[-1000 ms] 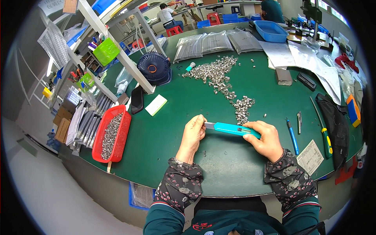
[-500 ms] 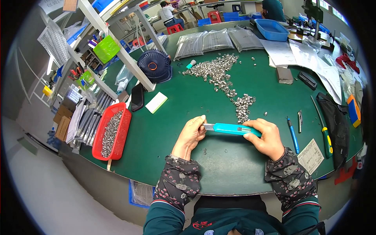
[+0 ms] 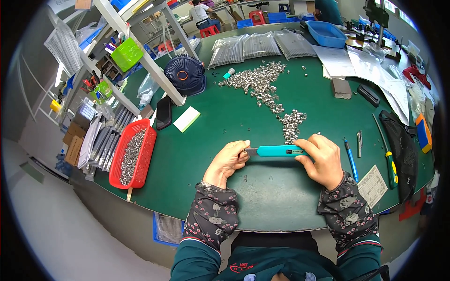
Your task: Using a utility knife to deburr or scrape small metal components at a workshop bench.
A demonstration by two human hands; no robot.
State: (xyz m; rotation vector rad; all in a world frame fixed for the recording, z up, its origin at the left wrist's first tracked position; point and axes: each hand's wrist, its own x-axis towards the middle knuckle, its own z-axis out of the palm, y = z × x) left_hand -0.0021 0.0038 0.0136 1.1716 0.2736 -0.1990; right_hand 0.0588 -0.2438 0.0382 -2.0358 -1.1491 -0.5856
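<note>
My right hand grips the teal body of a utility knife, which lies level above the near part of the green table. Its grey blade points left, to the fingertips of my left hand. Those fingers are closed in a pinch at the blade's tip; a small metal piece seems to sit there, mostly hidden by the fingers. Just beyond the knife is a small heap of short silver metal sleeves, joined to a bigger heap farther back.
At the left stands a red basket of metal parts, near a phone and a dark blue fan. To the right lie a blue pen, a screwdriver and a paper slip. Bagged tubes line the back.
The knife has turned slightly to lie more level, its blade still at my left fingertips. My right hand has shifted a little and its fingers have bent more over the handle.
</note>
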